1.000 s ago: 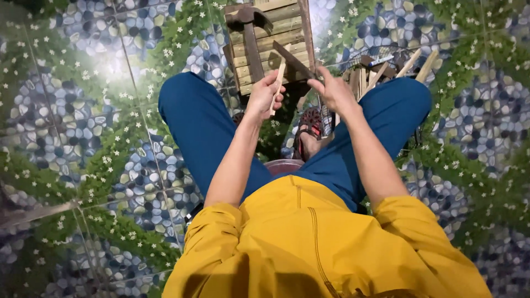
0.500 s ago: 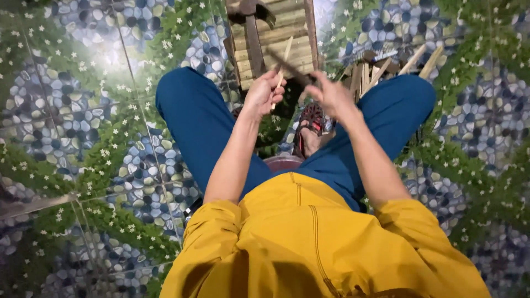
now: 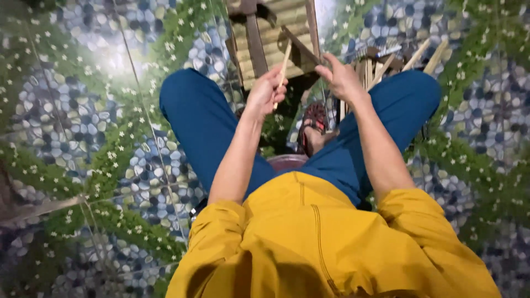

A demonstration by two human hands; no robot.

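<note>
Left hand [image 3: 266, 91] fingers closed round bamboo stick [image 3: 284, 62]; right hand [image 3: 342, 78] gripping dark blade [image 3: 301, 47].

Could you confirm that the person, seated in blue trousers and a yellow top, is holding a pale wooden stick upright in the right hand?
Not quite: the head view shows the pale wooden stick gripped in the left hand, not the right hand. The blue trousers and yellow top are correct.

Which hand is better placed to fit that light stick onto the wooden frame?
Probably the left hand: it already grips the light stick, whose upper end lies against the wooden frame. The right hand holds a dark strip.
</note>
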